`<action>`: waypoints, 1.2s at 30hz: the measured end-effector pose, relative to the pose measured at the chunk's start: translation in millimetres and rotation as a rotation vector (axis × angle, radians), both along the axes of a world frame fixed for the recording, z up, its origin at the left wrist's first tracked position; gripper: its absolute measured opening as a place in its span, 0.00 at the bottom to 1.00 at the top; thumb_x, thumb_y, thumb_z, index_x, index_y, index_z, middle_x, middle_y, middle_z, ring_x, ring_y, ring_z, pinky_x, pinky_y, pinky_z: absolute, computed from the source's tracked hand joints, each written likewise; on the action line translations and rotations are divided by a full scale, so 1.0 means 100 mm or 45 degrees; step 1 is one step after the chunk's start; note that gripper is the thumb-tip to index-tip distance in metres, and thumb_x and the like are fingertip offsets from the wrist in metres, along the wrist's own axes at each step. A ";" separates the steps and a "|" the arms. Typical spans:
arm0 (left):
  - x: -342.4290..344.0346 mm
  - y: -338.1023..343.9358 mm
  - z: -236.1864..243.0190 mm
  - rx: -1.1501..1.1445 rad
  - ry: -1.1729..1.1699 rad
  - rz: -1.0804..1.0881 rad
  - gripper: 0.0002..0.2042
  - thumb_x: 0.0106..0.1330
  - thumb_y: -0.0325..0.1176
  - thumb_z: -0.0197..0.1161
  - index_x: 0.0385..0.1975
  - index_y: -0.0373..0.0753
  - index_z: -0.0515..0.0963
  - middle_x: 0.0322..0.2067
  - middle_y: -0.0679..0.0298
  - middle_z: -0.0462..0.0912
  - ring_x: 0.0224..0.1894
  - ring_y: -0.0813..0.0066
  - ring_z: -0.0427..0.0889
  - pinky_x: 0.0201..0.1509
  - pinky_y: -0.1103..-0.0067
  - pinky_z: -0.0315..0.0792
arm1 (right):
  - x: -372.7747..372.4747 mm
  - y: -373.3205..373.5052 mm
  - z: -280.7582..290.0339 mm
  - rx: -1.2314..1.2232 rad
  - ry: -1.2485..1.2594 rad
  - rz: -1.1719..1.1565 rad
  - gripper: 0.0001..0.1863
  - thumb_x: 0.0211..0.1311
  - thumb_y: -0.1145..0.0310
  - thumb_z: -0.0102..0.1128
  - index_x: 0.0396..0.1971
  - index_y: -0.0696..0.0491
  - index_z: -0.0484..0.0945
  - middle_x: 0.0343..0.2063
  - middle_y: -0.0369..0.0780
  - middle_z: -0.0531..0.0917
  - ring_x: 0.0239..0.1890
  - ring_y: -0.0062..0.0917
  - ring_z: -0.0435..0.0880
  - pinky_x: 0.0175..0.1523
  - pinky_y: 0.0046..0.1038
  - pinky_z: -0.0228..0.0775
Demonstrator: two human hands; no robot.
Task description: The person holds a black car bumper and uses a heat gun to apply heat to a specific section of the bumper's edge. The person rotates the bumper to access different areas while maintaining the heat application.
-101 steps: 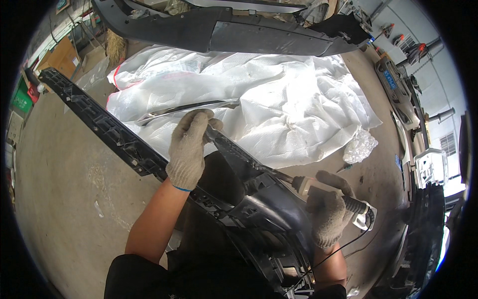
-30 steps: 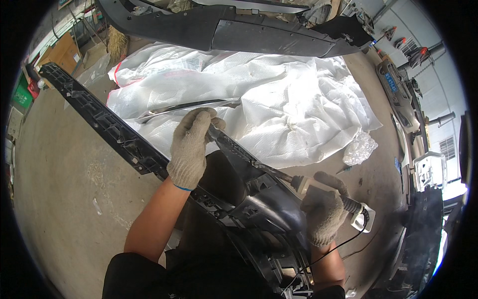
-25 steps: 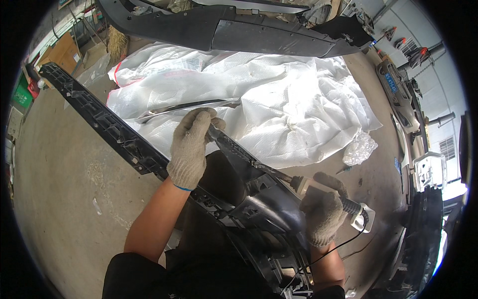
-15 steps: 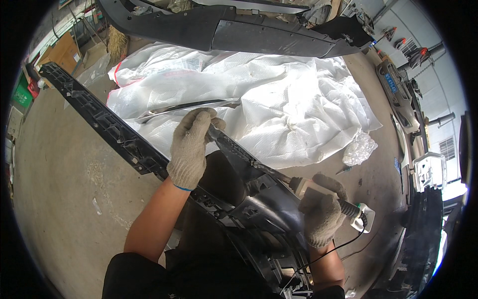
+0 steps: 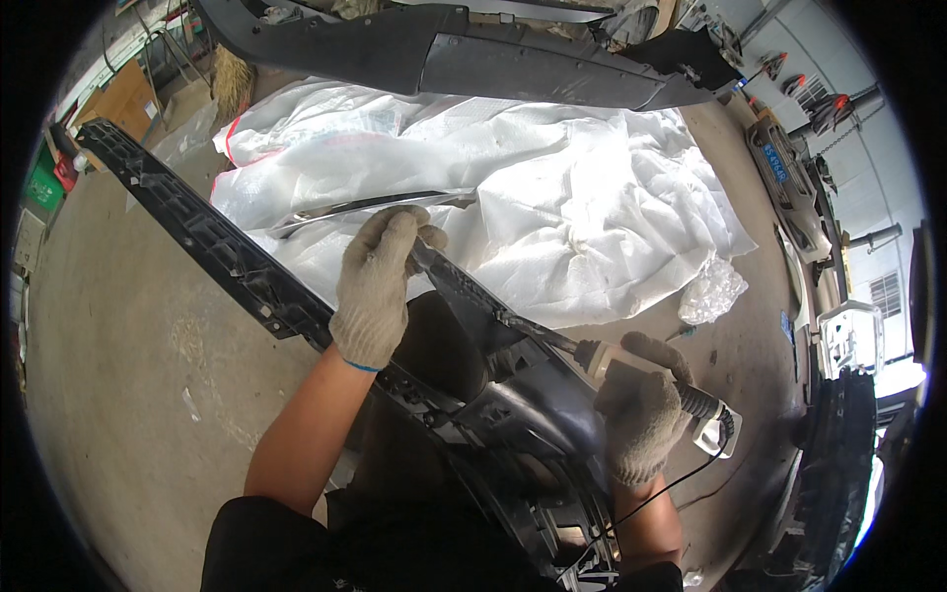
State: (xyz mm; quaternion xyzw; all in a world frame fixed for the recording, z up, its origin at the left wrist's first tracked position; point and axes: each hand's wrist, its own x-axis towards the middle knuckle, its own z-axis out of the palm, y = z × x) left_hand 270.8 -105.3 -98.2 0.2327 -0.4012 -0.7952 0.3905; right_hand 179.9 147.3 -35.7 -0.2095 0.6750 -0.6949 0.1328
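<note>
A long black plastic car part (image 5: 197, 227) with ribs and clips runs diagonally in front of me, widening toward my body. My left hand (image 5: 375, 286), in a beige knitted glove with a blue cuff, is closed on the raised edge of this part. My gloved right hand (image 5: 636, 419) grips a cream corded power tool (image 5: 617, 363) whose dark tip touches the part along that edge; exactly what the tip contacts is too small to tell. The tool's black cord hangs down past my right forearm.
Beyond lies crumpled white padded sheeting (image 5: 582, 197) with a chrome strip (image 5: 365, 205) on it and a large dark bumper (image 5: 523, 64) behind. Bubble wrap (image 5: 712, 291) lies at the right, near more car parts (image 5: 779, 183). A straw broom (image 5: 233, 89) and a cardboard box (image 5: 118, 104) are at far left.
The part and both my hands sit very slightly higher in the view than a moment ago. My grips on the part and the tool are unchanged.
</note>
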 end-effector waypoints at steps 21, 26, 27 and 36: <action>-0.03 0.01 0.02 -0.002 -0.044 0.034 0.14 0.69 0.39 0.59 0.43 0.34 0.77 0.32 0.61 0.83 0.35 0.77 0.81 0.39 0.80 0.72 | 0.04 0.00 0.01 -0.024 0.035 0.013 0.32 0.60 0.47 0.61 0.48 0.64 0.75 0.27 0.42 0.83 0.23 0.19 0.78 0.27 0.19 0.70; -0.02 0.03 0.05 -0.003 -0.048 0.025 0.14 0.69 0.40 0.59 0.43 0.34 0.77 0.32 0.62 0.82 0.35 0.76 0.81 0.40 0.80 0.72 | -0.03 0.08 -0.11 0.049 0.202 -0.010 0.32 0.61 0.46 0.60 0.48 0.64 0.76 0.27 0.42 0.83 0.23 0.19 0.77 0.29 0.20 0.70; -0.02 0.03 0.04 -0.002 -0.041 0.032 0.14 0.69 0.39 0.59 0.43 0.34 0.77 0.32 0.62 0.82 0.35 0.76 0.81 0.40 0.80 0.72 | -0.02 0.08 -0.10 0.050 0.183 0.010 0.32 0.61 0.45 0.60 0.47 0.64 0.76 0.27 0.42 0.83 0.23 0.19 0.78 0.29 0.21 0.70; -0.03 0.02 0.04 0.019 -0.031 0.046 0.14 0.70 0.39 0.59 0.44 0.33 0.77 0.32 0.62 0.82 0.37 0.75 0.81 0.41 0.80 0.72 | 0.06 0.06 -0.04 0.049 0.264 0.081 0.34 0.60 0.42 0.61 0.47 0.63 0.77 0.26 0.42 0.82 0.24 0.20 0.78 0.29 0.21 0.70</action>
